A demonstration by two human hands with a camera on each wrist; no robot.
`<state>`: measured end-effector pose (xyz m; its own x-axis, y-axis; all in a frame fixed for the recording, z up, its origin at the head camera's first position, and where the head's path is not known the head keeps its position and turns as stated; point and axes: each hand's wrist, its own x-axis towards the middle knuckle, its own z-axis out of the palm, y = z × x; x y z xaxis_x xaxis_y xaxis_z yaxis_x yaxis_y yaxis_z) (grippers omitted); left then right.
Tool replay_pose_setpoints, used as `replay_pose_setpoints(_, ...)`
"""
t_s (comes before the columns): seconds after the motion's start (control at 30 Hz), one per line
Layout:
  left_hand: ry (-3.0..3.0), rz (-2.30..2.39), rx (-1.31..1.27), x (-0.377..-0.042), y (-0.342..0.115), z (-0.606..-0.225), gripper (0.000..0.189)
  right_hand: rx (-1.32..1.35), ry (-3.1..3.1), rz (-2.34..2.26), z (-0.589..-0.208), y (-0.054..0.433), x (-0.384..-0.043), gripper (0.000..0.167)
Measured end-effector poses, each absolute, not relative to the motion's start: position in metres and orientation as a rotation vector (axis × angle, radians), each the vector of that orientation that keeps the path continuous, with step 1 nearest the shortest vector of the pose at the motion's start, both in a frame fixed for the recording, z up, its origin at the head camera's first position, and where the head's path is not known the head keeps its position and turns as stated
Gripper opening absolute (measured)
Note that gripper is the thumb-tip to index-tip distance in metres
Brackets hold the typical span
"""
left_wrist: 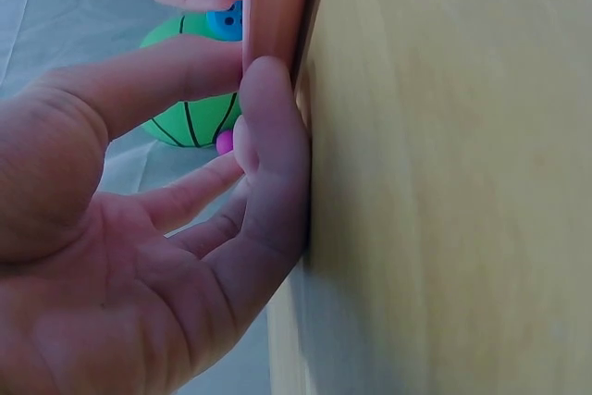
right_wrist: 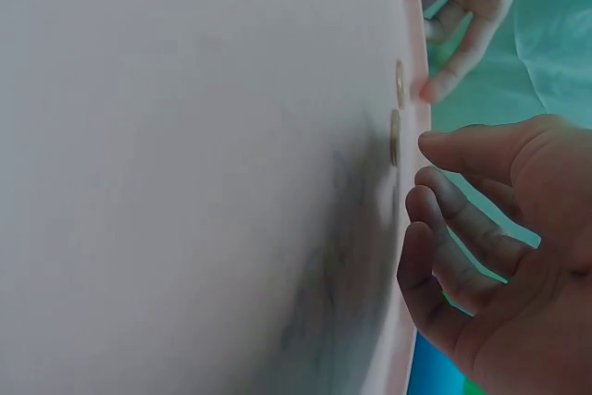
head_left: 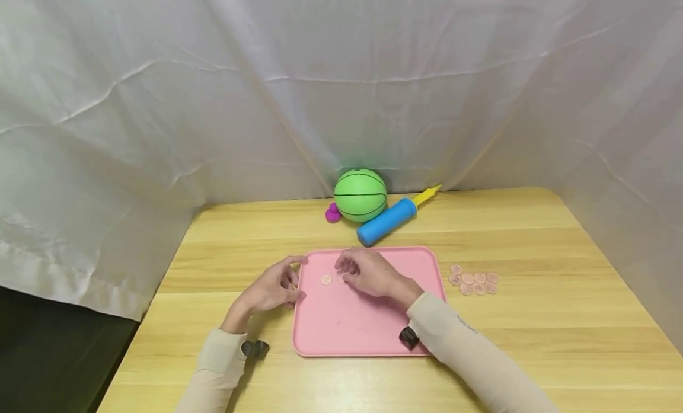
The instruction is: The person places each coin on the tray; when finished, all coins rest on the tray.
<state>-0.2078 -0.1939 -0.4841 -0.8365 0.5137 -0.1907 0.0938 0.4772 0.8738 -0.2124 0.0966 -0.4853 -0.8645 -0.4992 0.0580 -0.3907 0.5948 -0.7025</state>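
Observation:
A pink tray (head_left: 368,336) lies on the wooden table. My left hand (head_left: 273,287) holds its left rim, thumb and a finger meeting the edge in the left wrist view (left_wrist: 176,201). Two small round copper-coloured coins lie on the tray near its upper left: one coin (head_left: 326,279) is in plain sight, the other coin (head_left: 341,279) partly behind my right fingers. Over this second coin hovers my right hand (head_left: 370,273), fingers loosely bent. In the right wrist view the thumb of my right hand (right_wrist: 499,256) is beside the nearer coin (right_wrist: 395,139), with nothing between thumb and fingers.
Several more coins (head_left: 479,278) lie grouped on the table right of the tray. Behind the tray are a green ball (head_left: 360,195), a blue hand pump (head_left: 388,221) with a yellow nozzle, and a small purple object (head_left: 333,213). A grey curtain (head_left: 405,105) hangs behind the table (head_left: 533,342).

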Motion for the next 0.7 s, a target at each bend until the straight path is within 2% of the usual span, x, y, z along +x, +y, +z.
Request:
replay_pose_setpoints(0.37, 2.310, 1.313, 0.551, -0.206, -0.202, -0.484, 0.079, -0.709, 2.720, -1.184, -0.466, 0.130, -0.202, 0.016)
replay_pose_setpoints(0.7, 2.303, 1.306, 0.582, -0.206, -0.196, -0.485, 0.078, -0.595, 2.872, -1.154, -0.458, 0.199, -0.191, 0.015)
